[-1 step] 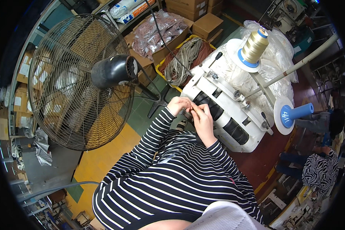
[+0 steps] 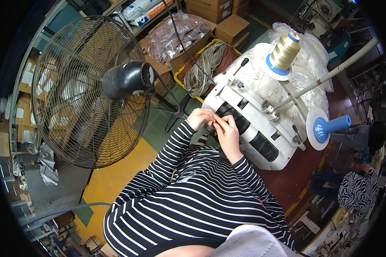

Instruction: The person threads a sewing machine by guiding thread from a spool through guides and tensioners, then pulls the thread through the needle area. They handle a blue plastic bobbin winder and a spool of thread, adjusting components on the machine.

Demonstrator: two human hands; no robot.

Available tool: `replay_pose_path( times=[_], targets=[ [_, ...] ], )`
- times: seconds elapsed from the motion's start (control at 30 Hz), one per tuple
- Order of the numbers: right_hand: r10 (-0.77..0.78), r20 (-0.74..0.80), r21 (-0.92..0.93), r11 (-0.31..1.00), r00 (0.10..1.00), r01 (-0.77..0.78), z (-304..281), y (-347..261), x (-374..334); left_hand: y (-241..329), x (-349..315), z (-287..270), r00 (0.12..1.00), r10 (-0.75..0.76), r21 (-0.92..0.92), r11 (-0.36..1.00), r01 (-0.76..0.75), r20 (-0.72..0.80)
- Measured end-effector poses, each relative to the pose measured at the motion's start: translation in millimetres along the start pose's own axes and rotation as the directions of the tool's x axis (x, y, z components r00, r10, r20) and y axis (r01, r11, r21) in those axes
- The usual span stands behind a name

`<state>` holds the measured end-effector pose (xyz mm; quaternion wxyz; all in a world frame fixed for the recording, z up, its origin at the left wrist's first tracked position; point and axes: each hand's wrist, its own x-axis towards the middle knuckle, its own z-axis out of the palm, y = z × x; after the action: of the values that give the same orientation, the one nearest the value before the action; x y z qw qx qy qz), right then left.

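Note:
My left hand (image 2: 201,118) and my right hand (image 2: 228,136) meet fingertip to fingertip in front of my body. The fingers of both are closed in a pinch, and whatever lies between them is too small or too covered to make out. Right beside them stands a white machine (image 2: 233,96) with black rollers (image 2: 263,146) in its body. On its stand sit a cone of beige thread (image 2: 284,52) and a bare blue spool holder (image 2: 336,124).
To the left, a large black fan (image 2: 128,79) stands close to my left arm. Behind the machine are clear plastic bags (image 2: 304,85), a yellow-rimmed bin of cords (image 2: 208,66) and cardboard boxes (image 2: 232,29). Another person in a zebra-patterned top (image 2: 358,190) is at the far right.
My right hand's fingers have shifted very slightly. Both hands stay together at the same place by the machine.

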<state>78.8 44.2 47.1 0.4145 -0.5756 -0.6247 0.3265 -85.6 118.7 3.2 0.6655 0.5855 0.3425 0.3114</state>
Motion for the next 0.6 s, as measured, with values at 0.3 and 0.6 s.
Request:
replay_pose_path(
  times=[0.3,0.6],
  targets=[
    [0.252,0.121,0.393,0.876,0.96,-0.279,-9.9,9.8,9.6,-11.0,-3.7,4.4,0.985,0.093,0.02,0.996,-0.091,-0.143],
    [0.317,0.415,0.818,0.281,0.853,-0.502,-57.2,24.6,-17.2,-11.6,-7.8,6.0,0.975,0.192,0.244,0.956,-0.161,-0.111]
  ],
)
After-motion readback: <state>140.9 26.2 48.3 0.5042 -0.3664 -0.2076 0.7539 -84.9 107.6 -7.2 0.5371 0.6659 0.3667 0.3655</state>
